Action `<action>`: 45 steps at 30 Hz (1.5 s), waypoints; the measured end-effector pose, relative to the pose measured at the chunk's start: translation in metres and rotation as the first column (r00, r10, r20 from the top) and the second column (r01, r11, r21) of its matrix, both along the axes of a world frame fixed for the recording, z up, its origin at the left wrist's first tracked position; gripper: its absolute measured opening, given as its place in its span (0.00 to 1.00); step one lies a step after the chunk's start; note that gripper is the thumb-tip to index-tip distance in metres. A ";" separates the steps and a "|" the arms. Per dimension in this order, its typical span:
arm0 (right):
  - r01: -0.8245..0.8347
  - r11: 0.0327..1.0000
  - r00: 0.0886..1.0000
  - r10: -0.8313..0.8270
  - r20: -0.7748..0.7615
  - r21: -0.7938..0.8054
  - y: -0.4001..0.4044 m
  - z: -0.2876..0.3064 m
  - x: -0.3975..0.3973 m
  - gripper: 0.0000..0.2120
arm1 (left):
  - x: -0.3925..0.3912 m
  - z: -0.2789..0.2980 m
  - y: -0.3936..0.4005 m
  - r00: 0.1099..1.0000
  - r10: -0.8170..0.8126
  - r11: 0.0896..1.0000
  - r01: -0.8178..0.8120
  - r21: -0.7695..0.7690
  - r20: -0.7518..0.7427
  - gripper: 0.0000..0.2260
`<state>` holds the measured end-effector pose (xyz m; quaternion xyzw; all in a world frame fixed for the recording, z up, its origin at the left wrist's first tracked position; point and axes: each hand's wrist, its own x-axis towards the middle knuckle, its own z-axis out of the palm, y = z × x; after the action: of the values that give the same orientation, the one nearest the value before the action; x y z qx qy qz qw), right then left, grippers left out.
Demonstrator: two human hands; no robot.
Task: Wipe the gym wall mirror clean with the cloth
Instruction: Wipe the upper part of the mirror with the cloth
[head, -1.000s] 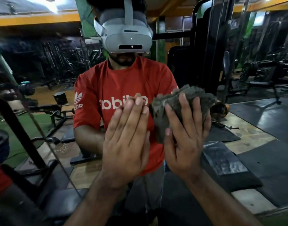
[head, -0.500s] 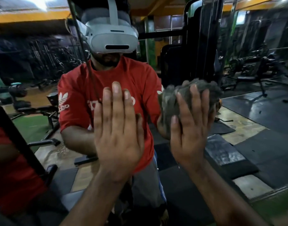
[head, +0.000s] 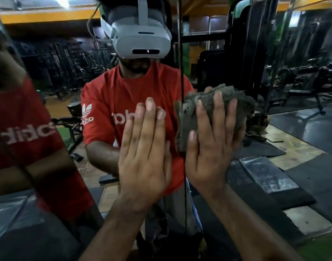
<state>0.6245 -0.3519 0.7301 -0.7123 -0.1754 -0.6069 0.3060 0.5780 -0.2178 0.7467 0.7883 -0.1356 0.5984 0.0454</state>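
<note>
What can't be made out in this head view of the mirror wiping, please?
- Head view: where the cloth meets the mirror; right hand and the cloth itself cover it.
- Left hand palm contact: hidden by its own back.
- Smears or dirt on the glass: lost in dim, blurred reflections.
- Mirror's outer edges: cut off by the frame.

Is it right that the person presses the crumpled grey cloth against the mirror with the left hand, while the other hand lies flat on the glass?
Not quite: the head view shows the right hand pressing the crumpled grey cloth; the left hand lies flat on the mirror.
</note>
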 end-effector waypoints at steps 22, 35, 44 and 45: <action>-0.071 0.971 0.991 0.094 0.095 -0.227 0.086 -0.028 -0.026 0.22 | -0.085 0.009 0.100 0.809 0.559 0.807 -0.581 -0.103 -0.183 0.26; -0.167 0.910 0.960 0.238 0.149 -0.380 0.129 -0.027 -0.044 0.19 | -0.132 0.032 0.096 0.424 0.866 0.498 -0.778 0.383 -0.266 0.26; -0.241 0.901 0.949 0.296 0.105 -0.360 0.173 -0.020 -0.062 0.18 | -0.169 0.059 0.096 0.199 0.953 0.302 -0.685 0.663 -0.228 0.27; -0.243 0.905 0.951 0.293 0.097 -0.348 0.178 -0.013 -0.064 0.18 | -0.169 0.061 0.095 0.179 0.950 0.306 -0.677 0.669 -0.254 0.27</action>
<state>0.5607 -0.1739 0.7167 -0.6760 -0.3935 -0.5713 0.2485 0.4092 -0.1232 0.8075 0.8626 0.2237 0.1807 -0.4162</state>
